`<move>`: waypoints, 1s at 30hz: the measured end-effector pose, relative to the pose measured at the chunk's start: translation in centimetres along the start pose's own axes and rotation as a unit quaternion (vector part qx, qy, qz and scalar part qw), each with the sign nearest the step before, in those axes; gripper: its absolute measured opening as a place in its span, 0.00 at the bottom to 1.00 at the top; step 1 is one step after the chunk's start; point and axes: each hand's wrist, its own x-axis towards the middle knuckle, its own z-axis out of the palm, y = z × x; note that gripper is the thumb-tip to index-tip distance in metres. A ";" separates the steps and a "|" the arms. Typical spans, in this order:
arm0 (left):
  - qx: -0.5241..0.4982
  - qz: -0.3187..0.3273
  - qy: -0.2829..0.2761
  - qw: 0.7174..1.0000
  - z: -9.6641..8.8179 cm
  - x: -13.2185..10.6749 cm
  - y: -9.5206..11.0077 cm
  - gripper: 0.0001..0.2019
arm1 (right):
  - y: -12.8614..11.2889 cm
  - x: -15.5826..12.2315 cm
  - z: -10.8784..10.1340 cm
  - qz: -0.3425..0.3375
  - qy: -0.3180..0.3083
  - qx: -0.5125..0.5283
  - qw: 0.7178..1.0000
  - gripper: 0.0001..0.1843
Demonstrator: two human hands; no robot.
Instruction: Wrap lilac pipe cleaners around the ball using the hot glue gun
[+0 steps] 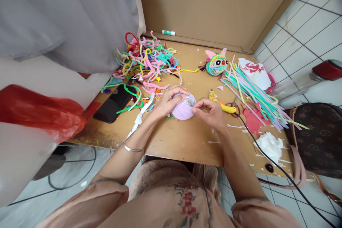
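A ball wrapped in rows of lilac pipe cleaner (183, 111) is held above the table, with a clear, shiny opening at its upper right. My left hand (169, 102) is closed around its left and top side. At the right rim of the opening, my right hand (210, 112) pinches the lilac pipe cleaner between thumb and finger; the pinched end is mostly hidden. Just right of that hand lies a yellow hot glue gun (227, 108) with a black cord. Farther back sits a finished-looking ball with pink ears, eyes and a red nose (217, 65).
Tangled colourful pipe cleaners (149, 58) heap at the back left, near a black phone (113, 104). Straight pipe cleaners (256, 94) lie at right, beside red scissors (233, 109), white tissue (270, 146) and a brown handbag (317, 139). A glue stick (168, 32) rests against the back board.
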 end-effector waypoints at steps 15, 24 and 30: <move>0.032 0.004 -0.008 0.999 -0.1 -0.2 0.0 0.14 | 0.0 0.0 0.2 0.000 0.006 0.011 1.000 0.12; 0.180 0.031 -0.031 0.983 -0.3 -0.4 0.0 0.16 | 1.1 0.2 0.7 -0.018 0.043 0.004 0.999 0.11; 0.167 0.083 0.005 0.982 0.4 -0.9 -0.3 0.23 | 1.2 0.3 1.1 -0.034 0.080 0.008 0.996 0.09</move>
